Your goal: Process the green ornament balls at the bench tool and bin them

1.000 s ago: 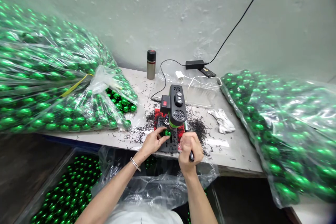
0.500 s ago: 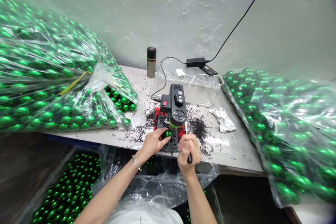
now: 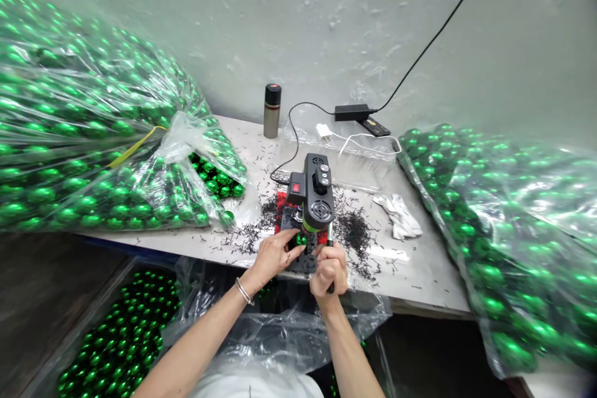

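- Big clear bag [image 3: 100, 96] on the left, packed w/ shiny green balls, yellow strip across it, neck bunched up.
- Right side, another clear bag [image 3: 508, 230], also full of green balls.
- Below the table's front edge, lower L: an open plastic-lined bin [image 3: 124, 336] w/ loads more green balls.
- Clear tray [image 3: 361, 173] behind the black machine [image 3: 319, 189], white cable [image 3: 370, 135] across it.
- L hand [image 3: 274, 254]: thumb & fingers narrow, holding one green ball [image 3: 301, 239] right under the machine's head.
- R hand [image 3: 330, 270]: fist closed round the black handle [image 3: 331, 241].
- Pale table [image 3: 433, 277], black bits [image 3: 353, 230] scattered both sides of the machine; white glove [image 3: 400, 216] to the R, flask [image 3: 272, 112] at back.
- Grey-green wall [image 3: 261, 25] behind, black cord [image 3: 436, 34] running up it.
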Tool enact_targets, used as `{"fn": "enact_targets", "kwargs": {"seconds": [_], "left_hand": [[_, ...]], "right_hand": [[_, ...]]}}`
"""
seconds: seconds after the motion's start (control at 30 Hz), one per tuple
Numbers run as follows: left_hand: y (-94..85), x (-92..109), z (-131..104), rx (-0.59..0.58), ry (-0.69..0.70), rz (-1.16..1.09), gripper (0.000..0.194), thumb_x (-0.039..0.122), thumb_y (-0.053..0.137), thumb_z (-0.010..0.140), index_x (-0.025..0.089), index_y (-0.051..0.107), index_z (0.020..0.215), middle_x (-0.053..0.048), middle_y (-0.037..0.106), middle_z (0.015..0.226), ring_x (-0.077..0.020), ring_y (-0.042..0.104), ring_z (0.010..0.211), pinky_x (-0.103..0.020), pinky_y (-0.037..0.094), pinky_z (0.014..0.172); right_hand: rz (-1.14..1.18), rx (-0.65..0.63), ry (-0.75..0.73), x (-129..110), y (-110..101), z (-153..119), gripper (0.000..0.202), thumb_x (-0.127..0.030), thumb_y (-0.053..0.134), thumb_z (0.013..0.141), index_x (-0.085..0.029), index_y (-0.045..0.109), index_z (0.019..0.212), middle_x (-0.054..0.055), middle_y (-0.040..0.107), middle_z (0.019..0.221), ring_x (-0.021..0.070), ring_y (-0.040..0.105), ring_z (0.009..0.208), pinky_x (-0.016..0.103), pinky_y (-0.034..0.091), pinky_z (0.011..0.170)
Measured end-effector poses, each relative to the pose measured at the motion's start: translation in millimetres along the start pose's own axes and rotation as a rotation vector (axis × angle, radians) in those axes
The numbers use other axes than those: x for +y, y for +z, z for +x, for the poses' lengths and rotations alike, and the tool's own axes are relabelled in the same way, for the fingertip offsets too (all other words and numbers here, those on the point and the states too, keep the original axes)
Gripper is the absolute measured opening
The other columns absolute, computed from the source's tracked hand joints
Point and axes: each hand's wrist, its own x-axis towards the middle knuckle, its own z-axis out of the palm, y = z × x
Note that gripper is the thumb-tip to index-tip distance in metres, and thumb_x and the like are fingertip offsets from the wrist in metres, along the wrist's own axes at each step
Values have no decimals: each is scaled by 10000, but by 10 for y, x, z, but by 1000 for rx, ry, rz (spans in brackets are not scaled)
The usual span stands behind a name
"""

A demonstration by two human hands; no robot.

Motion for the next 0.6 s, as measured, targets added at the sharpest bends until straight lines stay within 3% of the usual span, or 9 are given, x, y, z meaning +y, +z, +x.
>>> {"fn": "enact_targets", "kwargs": {"seconds": [0.13,0.33,0.5,0.6], "left_hand": [[-18,11,12,-16,-24,-10,375,398,657,876,197,697,1190,-78,764,1017,-191,699,731,-286,548,724],[-52,53,31,-39,-60,6,378,374,677,865,188,700,1194,-79,765,1014,-199,701,733,-289,541,711],[-8,28,25,1,-69,-41,363,383,680,862,194,706,1171,-59,766,918,-194,690,697,-296,549,709],[-1,-11,-130,55,-36,-149,366,388,646,892,184,678,1194,-72,757,983,-163,669,665,-297,566,723]], "right_hand": [[-8,-12,-6,1,-1,7,307,-217,324,989,-214,416,696,-20,502,722,126,596,657,399,499,821],[-70,-117,-66,-84,-41,108,291,-181,330,980,-219,418,705,-18,508,704,131,585,671,341,481,737],[14,-17,147,-347,-73,513,316,-139,386,966,-209,416,659,-17,488,669,111,490,610,272,375,583],[39,-69,279,-487,-109,755,305,-148,413,970,-205,441,672,-19,477,666,110,474,621,271,363,585]]}}
